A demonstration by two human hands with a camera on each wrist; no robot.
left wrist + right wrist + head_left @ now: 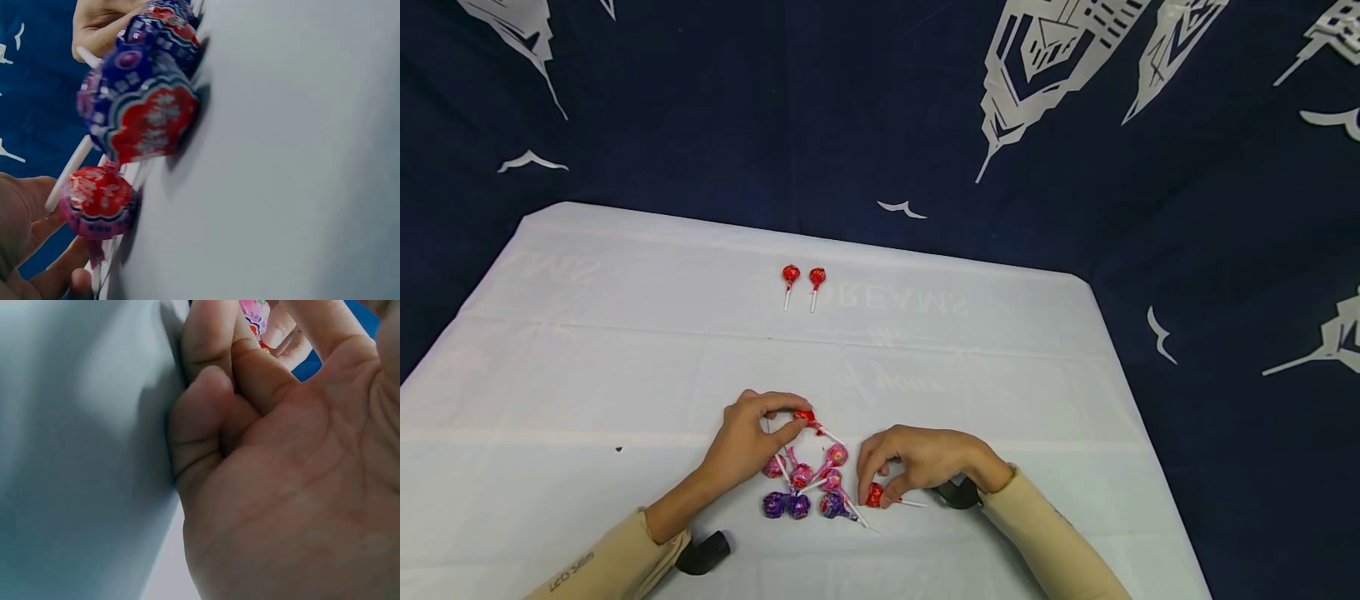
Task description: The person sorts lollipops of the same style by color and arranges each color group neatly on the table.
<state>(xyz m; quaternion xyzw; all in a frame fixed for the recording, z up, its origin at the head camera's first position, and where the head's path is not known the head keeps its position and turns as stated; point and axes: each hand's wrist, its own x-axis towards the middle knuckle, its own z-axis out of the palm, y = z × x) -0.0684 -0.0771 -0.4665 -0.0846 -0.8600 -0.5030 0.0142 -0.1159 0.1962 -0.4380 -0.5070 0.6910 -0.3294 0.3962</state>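
Note:
In the head view my left hand (747, 437) pinches a red lollipop (806, 416) by its wrapped head, its stick pointing right. My right hand (917, 457) holds another red lollipop (875, 497) between thumb and fingers, low over the white cloth. Between the hands lie several pink lollipops (801, 476), sticks crossing. Nearer the front is a row of purple lollipops (774, 505). The left wrist view shows a purple lollipop (140, 112) and a pink one (98, 201) close up. In the right wrist view the palm (287, 475) hides the held lollipop.
Two red lollipops (791, 273) lie side by side toward the back of the white-covered table (647, 367). A small dark speck (619, 449) is on the cloth at left. Behind the table hangs a navy cloth (737, 108) with white prints.

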